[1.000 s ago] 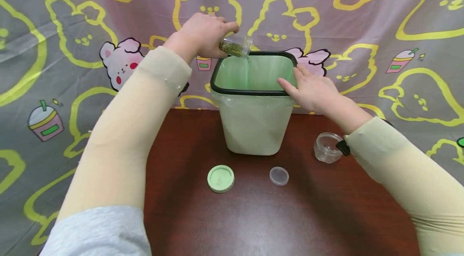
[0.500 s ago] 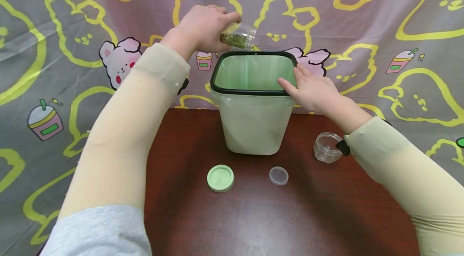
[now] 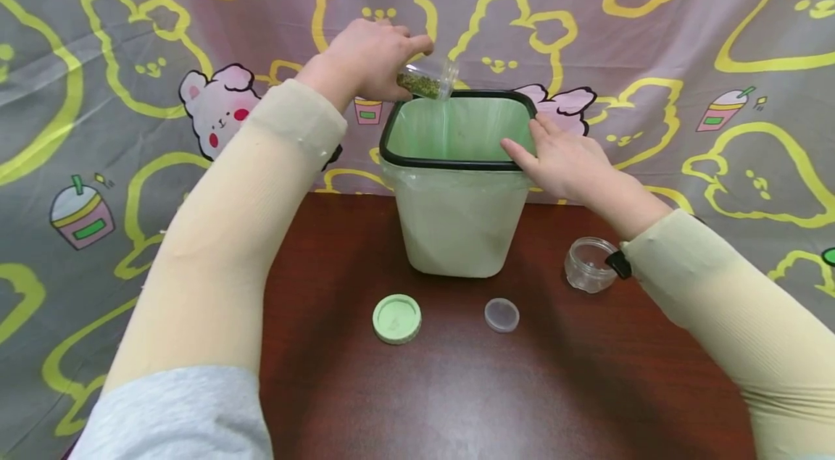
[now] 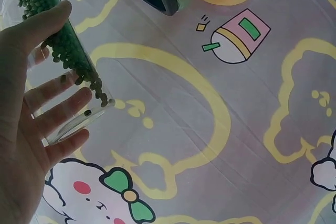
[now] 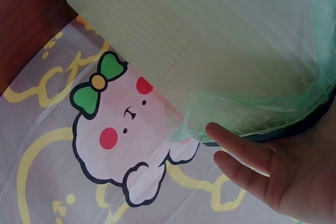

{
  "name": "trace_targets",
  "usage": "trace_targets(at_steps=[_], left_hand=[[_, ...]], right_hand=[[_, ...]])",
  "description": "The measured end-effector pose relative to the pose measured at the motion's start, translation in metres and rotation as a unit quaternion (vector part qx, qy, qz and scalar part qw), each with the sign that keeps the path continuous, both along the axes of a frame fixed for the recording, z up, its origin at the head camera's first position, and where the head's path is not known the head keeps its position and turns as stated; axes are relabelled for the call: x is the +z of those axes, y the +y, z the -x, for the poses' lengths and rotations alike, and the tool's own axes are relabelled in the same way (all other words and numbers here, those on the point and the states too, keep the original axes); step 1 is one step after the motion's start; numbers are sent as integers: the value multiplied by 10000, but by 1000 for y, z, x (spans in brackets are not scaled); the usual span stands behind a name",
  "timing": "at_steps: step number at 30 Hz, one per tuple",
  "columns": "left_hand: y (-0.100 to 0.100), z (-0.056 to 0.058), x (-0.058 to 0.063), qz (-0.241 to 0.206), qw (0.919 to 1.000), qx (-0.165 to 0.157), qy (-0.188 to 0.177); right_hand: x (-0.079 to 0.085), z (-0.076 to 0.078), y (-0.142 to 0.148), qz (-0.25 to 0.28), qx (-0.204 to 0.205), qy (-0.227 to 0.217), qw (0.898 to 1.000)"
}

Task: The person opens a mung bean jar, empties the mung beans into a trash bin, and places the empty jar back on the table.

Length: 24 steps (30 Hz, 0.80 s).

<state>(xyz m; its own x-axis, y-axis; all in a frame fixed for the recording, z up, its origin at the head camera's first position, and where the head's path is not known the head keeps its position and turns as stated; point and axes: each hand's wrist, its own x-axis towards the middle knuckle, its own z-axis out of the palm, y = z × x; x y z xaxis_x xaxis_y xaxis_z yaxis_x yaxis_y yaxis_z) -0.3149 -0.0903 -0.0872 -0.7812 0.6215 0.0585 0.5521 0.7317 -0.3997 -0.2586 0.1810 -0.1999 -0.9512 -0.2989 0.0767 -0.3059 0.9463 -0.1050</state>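
Note:
My left hand (image 3: 375,58) grips a clear jar (image 3: 443,76) tipped on its side over the left back of a lined trash bin (image 3: 459,221). Small green grains (image 4: 65,51) lie along the jar's lower wall, its mouth turned toward the bin. In the left wrist view the thumb lies across the jar and the other fingers spread behind it. My right hand (image 3: 567,159) rests on the right side of the bin's black rim (image 3: 450,166), thumb over the opening. Its straight fingers (image 5: 247,150) show beside the green bag (image 5: 231,108) in the right wrist view.
On the dark wooden table (image 3: 450,395) lie a light green lid (image 3: 397,319) and a small translucent disc (image 3: 501,315), in front of the bin. A clear, lidless round jar (image 3: 589,266) stands near the right forearm. A printed cloth (image 3: 652,40) hangs behind.
My left hand lifted the jar slightly, then lowered it again over the bin's rim, mouth still tipped toward the opening. My right hand stayed on the rim.

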Motion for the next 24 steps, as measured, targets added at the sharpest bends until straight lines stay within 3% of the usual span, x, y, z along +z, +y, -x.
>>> trace_targets(at_steps=[24], left_hand=[[0,-3,-1,109,9999,64,-25]], right_hand=[[1,-2,-1,28,-46,-30,10000]])
